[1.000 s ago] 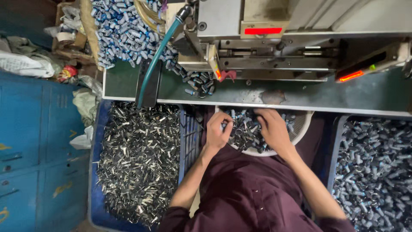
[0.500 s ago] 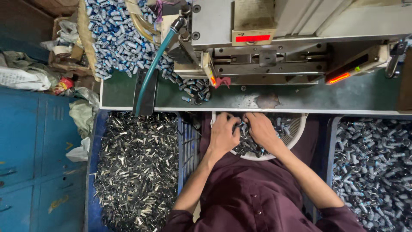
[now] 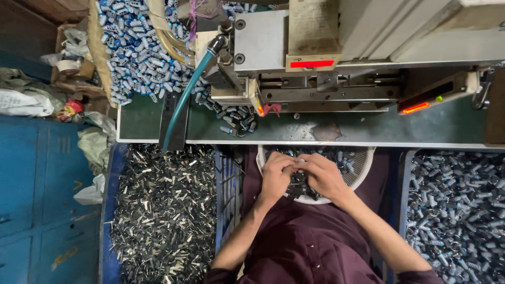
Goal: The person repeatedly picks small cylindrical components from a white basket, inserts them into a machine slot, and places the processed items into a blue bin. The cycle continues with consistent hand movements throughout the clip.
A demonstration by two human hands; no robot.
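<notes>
Both hands meet over a round white basket on my lap, filled with small dark and blue-grey parts. My left hand and my right hand touch at the fingertips, which pinch a small part between them; the part itself is mostly hidden. The basket sits just below the front edge of a green machine table.
A grey metal machine with red lights stands on the table, with a teal hose at its left. Blue crate of shiny metal clips lies left, a bin of grey-blue parts right, blue cabinets far left.
My hands have drawn together from apart in the basket until the fingertips meet. The view has shifted slightly.
</notes>
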